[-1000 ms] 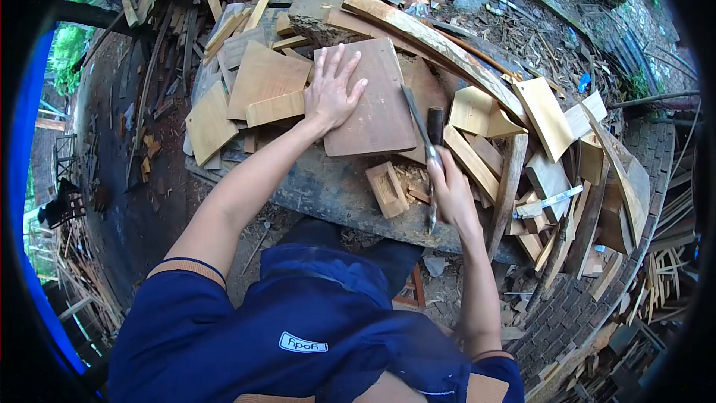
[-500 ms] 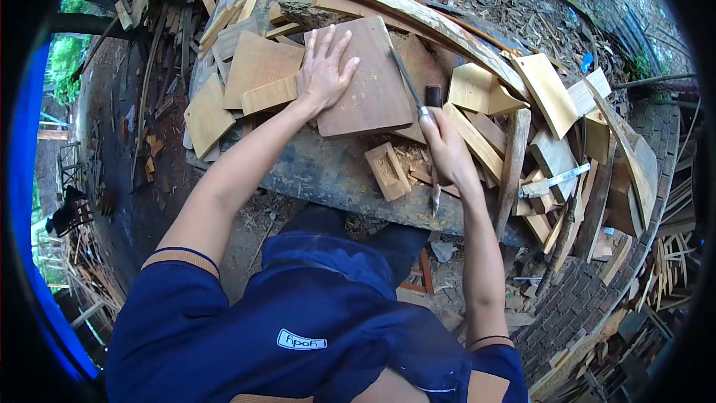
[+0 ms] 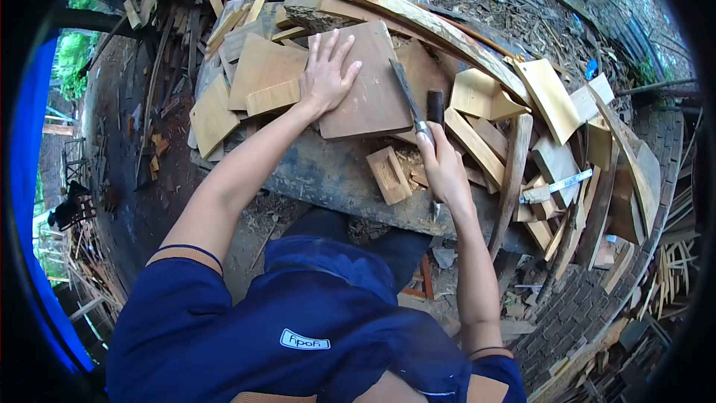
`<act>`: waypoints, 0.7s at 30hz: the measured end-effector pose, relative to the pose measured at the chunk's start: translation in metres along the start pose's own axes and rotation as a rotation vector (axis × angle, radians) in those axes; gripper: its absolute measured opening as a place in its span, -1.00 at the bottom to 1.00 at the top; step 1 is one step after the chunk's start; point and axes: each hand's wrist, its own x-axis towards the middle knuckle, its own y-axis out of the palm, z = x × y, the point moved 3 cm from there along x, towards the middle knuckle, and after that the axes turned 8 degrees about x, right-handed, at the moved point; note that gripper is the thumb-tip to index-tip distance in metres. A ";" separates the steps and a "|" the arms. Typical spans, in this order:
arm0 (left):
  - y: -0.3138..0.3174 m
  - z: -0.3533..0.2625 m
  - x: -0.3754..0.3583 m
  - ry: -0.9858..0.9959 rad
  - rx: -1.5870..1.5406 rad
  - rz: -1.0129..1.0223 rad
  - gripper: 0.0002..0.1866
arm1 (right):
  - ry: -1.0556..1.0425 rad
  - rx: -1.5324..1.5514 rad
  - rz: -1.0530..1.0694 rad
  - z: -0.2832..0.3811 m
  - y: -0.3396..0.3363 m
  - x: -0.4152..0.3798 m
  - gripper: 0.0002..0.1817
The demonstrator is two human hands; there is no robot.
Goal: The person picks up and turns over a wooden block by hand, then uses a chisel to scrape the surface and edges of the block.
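My left hand [image 3: 330, 78] lies flat with fingers spread on a reddish-brown wooden board [image 3: 365, 97], its palm near the board's left edge. Wrapped round a handle, my right hand [image 3: 445, 168] holds a long knife [image 3: 403, 89] with a flat, dark blade and a bright metal collar. The blade lies along the board's right edge, pointing away from me. Behind the knife, a dark tool handle [image 3: 435, 107] shows; the rest of it is partly hidden by my right hand. A small hollowed wooden block [image 3: 388, 175] sits near the bench's front edge, with shavings beside it.
The worn workbench [image 3: 321, 186] carries several pale wood pieces on the left and right. A long curved timber [image 3: 440, 21] crosses the back. A bark-edged stick [image 3: 514, 172] leans at the right. A square with a metal blade [image 3: 556, 185] lies among the right-hand offcuts.
My right hand and the knife have turned, so more of the blade's flat side shows along the board's edge. My left hand stays on the board.
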 end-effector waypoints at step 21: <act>-0.004 -0.003 -0.002 -0.012 -0.052 -0.006 -0.37 | -0.026 -0.126 0.058 -0.005 -0.005 0.039 -0.54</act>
